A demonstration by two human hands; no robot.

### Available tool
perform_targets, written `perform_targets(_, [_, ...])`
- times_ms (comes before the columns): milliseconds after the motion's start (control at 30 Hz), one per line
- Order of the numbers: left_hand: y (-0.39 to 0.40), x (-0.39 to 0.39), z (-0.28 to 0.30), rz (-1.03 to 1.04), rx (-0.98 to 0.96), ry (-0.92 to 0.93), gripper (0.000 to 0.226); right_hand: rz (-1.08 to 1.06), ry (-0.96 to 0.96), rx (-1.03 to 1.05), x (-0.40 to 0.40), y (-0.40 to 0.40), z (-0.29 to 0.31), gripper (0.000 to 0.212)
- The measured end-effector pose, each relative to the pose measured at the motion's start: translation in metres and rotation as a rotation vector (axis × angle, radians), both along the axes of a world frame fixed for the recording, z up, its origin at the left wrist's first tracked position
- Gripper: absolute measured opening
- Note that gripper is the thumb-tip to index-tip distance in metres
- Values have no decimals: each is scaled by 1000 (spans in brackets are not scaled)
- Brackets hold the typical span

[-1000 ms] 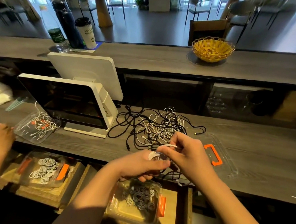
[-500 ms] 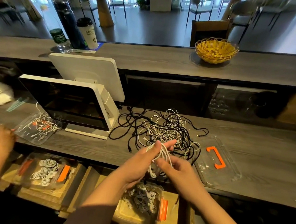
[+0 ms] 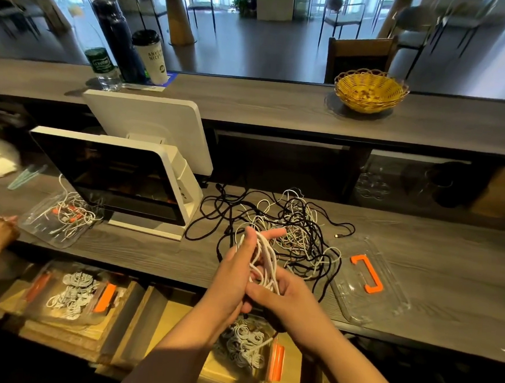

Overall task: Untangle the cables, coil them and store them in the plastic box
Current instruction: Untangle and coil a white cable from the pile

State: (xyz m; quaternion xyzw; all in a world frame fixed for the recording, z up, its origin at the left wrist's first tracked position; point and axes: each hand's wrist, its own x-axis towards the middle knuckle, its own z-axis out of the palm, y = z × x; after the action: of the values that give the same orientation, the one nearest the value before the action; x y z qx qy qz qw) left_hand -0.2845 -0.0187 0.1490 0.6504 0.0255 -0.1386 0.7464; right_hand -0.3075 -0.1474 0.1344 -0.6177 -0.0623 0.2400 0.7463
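A tangle of black and white cables [image 3: 288, 223] lies just right of the monitor [image 3: 117, 179]. White strands [image 3: 266, 258] rise from it. Below it, a clear plastic box [image 3: 245, 345] holds white coils.

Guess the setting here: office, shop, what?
Likely a cafe or shop service counter: a white point-of-sale terminal on the lower counter, a lidded paper coffee cup on the raised ledge, and round tables and chairs beyond.
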Motion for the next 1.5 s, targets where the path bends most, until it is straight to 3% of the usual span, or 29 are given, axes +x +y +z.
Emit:
perform_targets(300, [1, -2, 3, 173, -92, 104, 32, 74, 19, 88, 2, -6, 1, 6])
perform_targets(467, [19, 6, 2, 106, 175, 83, 12, 172, 54, 12, 3, -22, 7, 9])
perform_targets(700, [20, 6, 6, -91, 718, -72, 36, 269, 52, -100, -6, -21, 13, 13])
perform_targets(867, [20, -1, 2, -171, 711, -18, 64, 208, 46, -158, -7, -23, 13, 16])
perform_targets(967, [22, -1, 2, -193, 775, -21, 64, 211, 54, -170, -6, -27, 14, 21])
perform_targets(1133, [20, 3, 5, -59, 683, -73, 64, 164, 18, -127, -2, -34, 14, 5])
perform_targets(1233, [25, 7, 3, -40, 577, -25, 87, -11, -36, -90, 2, -38, 16, 16])
perform_targets(1333, [28, 7, 1, -94, 473, 64, 94, -177, -67, -83, 5, -41, 7, 25])
perform_targets(1500, [21, 7, 4, -121, 230, 286, 55, -148, -104, -188, -2, -30, -17, 21])
